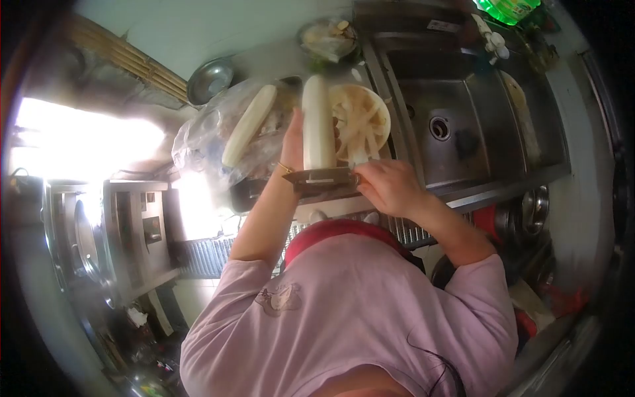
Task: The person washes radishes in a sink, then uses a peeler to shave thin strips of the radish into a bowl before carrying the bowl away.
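Observation:
A long peeled white radish (pixel 318 122) rests in my left hand (pixel 295 137), which is wrapped around it from the left and below; some fingertips show on its right side. My right hand (pixel 391 185) grips the handle of a kitchen knife (pixel 323 177). The knife's dark blade lies crosswise at the near end of the radish; whether it cuts in or only touches I cannot tell. Beside the held radish, a pale plate (pixel 386 114) bears white peel strips (pixel 362 119). A second peeled radish (pixel 250 126) lies at the left on a clear plastic bag (pixel 198 142).
To the right is a steel sink (pixel 433 162) with a drain (pixel 439 129). A metal bowl (pixel 210 81) stands at the back left. Another bowl (pixel 327 41) with scraps sits behind the plate. A green bottle (pixel 508 9) is at the top right.

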Demonstrator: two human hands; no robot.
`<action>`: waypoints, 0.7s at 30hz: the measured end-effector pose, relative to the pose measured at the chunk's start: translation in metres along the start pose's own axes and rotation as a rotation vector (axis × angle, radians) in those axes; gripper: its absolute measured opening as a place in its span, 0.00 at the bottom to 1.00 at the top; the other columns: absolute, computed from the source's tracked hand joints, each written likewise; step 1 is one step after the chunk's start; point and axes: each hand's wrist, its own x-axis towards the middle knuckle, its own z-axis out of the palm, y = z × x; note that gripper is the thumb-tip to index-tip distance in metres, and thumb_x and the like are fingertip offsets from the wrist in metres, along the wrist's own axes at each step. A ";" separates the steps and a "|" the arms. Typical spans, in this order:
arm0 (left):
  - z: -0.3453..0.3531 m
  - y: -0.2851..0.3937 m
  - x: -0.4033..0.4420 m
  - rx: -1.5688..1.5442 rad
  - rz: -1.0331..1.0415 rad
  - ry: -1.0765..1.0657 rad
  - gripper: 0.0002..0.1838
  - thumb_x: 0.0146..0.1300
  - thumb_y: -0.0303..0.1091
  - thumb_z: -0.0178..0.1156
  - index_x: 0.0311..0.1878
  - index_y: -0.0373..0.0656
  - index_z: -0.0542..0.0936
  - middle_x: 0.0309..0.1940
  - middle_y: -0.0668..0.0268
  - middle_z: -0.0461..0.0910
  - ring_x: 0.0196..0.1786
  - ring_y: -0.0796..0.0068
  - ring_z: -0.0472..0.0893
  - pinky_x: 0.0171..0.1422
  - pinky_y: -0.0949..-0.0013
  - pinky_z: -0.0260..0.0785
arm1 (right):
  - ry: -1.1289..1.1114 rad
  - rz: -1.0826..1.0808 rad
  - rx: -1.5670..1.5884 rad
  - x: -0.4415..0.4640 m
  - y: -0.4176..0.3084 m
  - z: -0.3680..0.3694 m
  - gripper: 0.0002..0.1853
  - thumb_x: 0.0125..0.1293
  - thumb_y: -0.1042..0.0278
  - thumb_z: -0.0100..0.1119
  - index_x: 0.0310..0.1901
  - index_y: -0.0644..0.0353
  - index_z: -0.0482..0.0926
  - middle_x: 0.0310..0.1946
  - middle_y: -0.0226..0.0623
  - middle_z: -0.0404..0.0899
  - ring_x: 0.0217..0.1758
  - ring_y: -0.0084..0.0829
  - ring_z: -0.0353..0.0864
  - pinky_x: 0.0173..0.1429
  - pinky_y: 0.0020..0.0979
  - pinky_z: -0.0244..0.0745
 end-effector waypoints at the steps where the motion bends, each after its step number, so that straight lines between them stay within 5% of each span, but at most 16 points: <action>1: -0.001 -0.004 0.003 0.076 0.034 0.045 0.36 0.71 0.64 0.40 0.53 0.36 0.75 0.39 0.53 0.80 0.38 0.58 0.81 0.45 0.58 0.76 | -0.044 0.029 -0.013 0.002 0.001 -0.001 0.11 0.62 0.63 0.60 0.43 0.58 0.74 0.32 0.40 0.81 0.35 0.44 0.82 0.37 0.44 0.74; 7: 0.024 -0.006 0.002 0.080 0.000 0.067 0.34 0.72 0.63 0.39 0.54 0.37 0.74 0.37 0.54 0.79 0.35 0.59 0.79 0.40 0.56 0.75 | -0.121 0.159 -0.069 0.025 0.022 0.001 0.11 0.64 0.61 0.56 0.41 0.58 0.72 0.33 0.45 0.81 0.36 0.49 0.82 0.39 0.48 0.74; 16: 0.018 -0.020 -0.009 0.119 -0.029 0.113 0.32 0.72 0.60 0.42 0.59 0.39 0.73 0.45 0.56 0.80 0.42 0.58 0.81 0.43 0.58 0.76 | -0.108 0.602 -0.202 0.095 0.163 0.009 0.17 0.70 0.56 0.47 0.47 0.61 0.76 0.43 0.53 0.81 0.48 0.53 0.80 0.51 0.49 0.73; 18: 0.015 -0.015 -0.013 0.118 -0.046 -0.020 0.32 0.72 0.60 0.43 0.59 0.39 0.73 0.44 0.56 0.80 0.42 0.58 0.81 0.44 0.58 0.76 | 0.011 0.706 -0.055 0.097 0.171 0.019 0.18 0.70 0.56 0.46 0.49 0.61 0.77 0.45 0.53 0.81 0.50 0.53 0.79 0.52 0.47 0.72; 21: 0.019 -0.002 -0.009 0.206 0.042 0.142 0.32 0.71 0.61 0.43 0.58 0.39 0.74 0.43 0.54 0.81 0.42 0.57 0.81 0.47 0.57 0.76 | 0.212 0.642 0.184 0.110 0.160 0.030 0.19 0.70 0.55 0.46 0.48 0.62 0.78 0.44 0.53 0.80 0.50 0.53 0.79 0.53 0.46 0.72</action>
